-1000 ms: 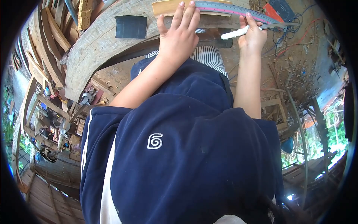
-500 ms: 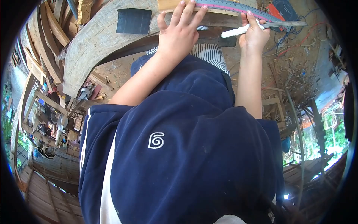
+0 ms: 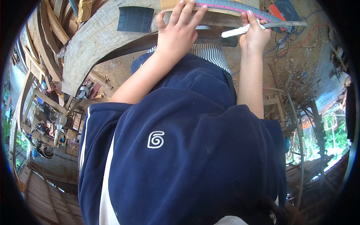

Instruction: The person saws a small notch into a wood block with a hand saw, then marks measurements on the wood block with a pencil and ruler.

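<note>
With its fingers spread, my left hand (image 3: 177, 35) presses its fingertips on a metal ruler (image 3: 225, 6) with a pink strip, which lies over a light wooden piece (image 3: 221, 18) at the top of the view. My right hand (image 3: 255, 35) is closed round a thin blade-like tool (image 3: 287, 24) whose handle (image 3: 235, 32) is wrapped in white. The blade points right, near the ruler's right end. A dark rectangular sheet (image 3: 135, 19) rests on the curved grey wooden slab (image 3: 90, 41), left of my left hand.
Curved timber pieces (image 3: 48, 33) are stacked at the upper left. An orange object (image 3: 276, 13) and blue and red cables (image 3: 296, 41) lie on the ground at the upper right. Wooden frames (image 3: 48, 101) stand at the left.
The view has shifted very slightly. Both hands keep nearly the same places on the ruler and the tool.
</note>
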Available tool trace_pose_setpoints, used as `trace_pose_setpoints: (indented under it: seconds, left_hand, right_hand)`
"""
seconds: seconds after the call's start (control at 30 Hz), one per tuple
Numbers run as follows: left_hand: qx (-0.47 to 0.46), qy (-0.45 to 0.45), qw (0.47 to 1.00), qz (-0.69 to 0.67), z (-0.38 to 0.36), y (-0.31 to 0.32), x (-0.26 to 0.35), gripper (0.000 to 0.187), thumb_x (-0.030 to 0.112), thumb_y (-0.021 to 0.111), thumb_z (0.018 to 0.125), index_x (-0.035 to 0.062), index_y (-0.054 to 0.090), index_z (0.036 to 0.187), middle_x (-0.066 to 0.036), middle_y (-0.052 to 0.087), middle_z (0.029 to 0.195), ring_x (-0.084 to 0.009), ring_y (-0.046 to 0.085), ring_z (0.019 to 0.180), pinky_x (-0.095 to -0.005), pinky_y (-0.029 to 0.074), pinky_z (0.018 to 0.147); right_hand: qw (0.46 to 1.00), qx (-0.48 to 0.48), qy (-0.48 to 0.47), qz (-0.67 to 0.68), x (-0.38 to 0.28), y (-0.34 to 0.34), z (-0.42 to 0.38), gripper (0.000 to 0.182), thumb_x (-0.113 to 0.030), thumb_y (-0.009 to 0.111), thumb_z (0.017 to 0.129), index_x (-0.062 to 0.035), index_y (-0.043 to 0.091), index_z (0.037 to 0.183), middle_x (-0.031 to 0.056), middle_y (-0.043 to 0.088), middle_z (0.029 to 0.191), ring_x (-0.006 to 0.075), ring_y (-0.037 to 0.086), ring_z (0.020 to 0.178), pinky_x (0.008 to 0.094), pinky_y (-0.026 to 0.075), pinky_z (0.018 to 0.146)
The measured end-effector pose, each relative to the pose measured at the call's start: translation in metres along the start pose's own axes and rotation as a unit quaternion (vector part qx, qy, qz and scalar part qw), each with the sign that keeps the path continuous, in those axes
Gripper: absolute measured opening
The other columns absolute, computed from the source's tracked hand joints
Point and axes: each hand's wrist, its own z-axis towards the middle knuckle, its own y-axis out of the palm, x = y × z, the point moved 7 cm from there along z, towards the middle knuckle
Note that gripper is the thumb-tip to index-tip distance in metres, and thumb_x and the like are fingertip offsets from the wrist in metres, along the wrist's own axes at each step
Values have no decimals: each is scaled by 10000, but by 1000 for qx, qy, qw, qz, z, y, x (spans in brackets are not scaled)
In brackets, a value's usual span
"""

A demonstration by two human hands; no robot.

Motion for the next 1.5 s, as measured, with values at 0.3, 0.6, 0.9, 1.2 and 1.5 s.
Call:
trace_pose_setpoints:
  seconds: [0.3, 0.6, 0.9, 1.2, 1.5]
  left_hand:
    - [-13, -7, 1000, -24, 3, 3, 3, 735, 222, 677, 770, 247, 461, 1472, -69, 419, 1515, -243, 379, 1386, -529, 267, 1071]
    - [-31, -15, 999, -22, 8, 12, 12, 728, 245, 659, 799, 290, 431, 1489, -46, 401, 1532, -256, 345, 1421, -563, 237, 1091]
    - [-19, -13, 1000, -20, 9, 13, 12, 729, 238, 655, 791, 296, 439, 1485, -41, 415, 1520, -254, 357, 1411, -567, 237, 1088]
    - [-25, -18, 999, -26, 10, 11, 11, 736, 228, 654, 787, 298, 438, 1487, -44, 422, 1508, -252, 365, 1402, -570, 245, 1085]
    - [-41, -25, 998, -47, 9, 12, 8, 738, 218, 659, 784, 287, 439, 1485, -56, 419, 1506, -255, 359, 1405, -563, 255, 1080]
  right_hand:
    - [1000, 28, -4, -5, -1, -7, 2, 357, 175, 643, 849, -83, 399, 876, 139, 601, 899, 262, 692, 840, 401, 663, 783]
    - [1000, 2, -9, -18, -4, -17, 14, 407, 163, 642, 846, -63, 336, 991, 167, 542, 1019, 272, 666, 875, 414, 665, 774]
    - [1000, -1, -14, -4, -4, -27, 27, 341, 168, 659, 843, -77, 424, 868, 106, 596, 908, 254, 687, 859, 416, 654, 811]
    - [1000, -4, -11, -4, -4, -27, 29, 344, 167, 661, 843, -78, 422, 865, 102, 595, 899, 250, 687, 858, 421, 652, 818]
    - [1000, -17, -4, 6, 0, -24, 31, 352, 167, 662, 842, -92, 423, 847, 104, 605, 877, 252, 693, 839, 410, 654, 807]
